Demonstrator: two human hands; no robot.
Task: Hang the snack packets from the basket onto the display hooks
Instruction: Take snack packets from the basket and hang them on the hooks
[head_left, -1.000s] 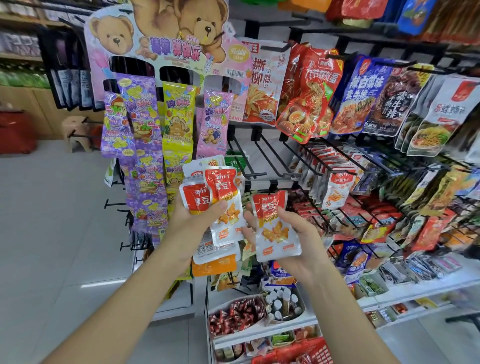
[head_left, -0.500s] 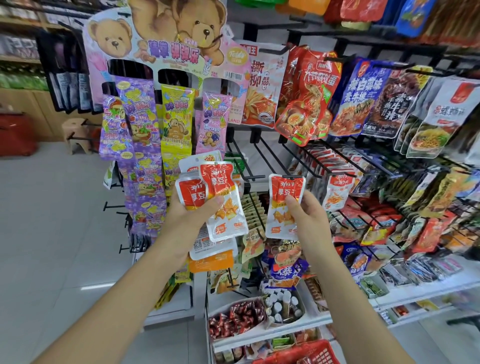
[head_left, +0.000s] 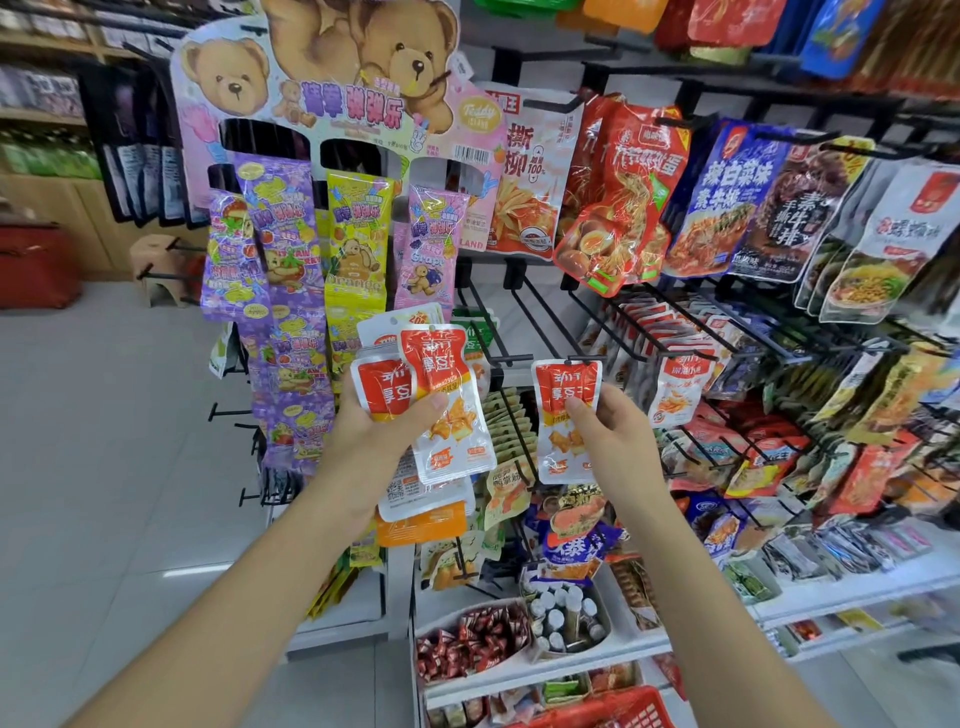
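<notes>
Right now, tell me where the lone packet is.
In the head view, centre-right: the right hand pinches the packet with its top at an empty hook tip, right of the bunch in the left hand.

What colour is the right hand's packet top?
Red, with white lettering; the snack packet is white below. Head view.

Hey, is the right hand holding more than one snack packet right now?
No, the right hand pinches a single red-and-white packet, while the left hand holds the stack of packets.
</notes>
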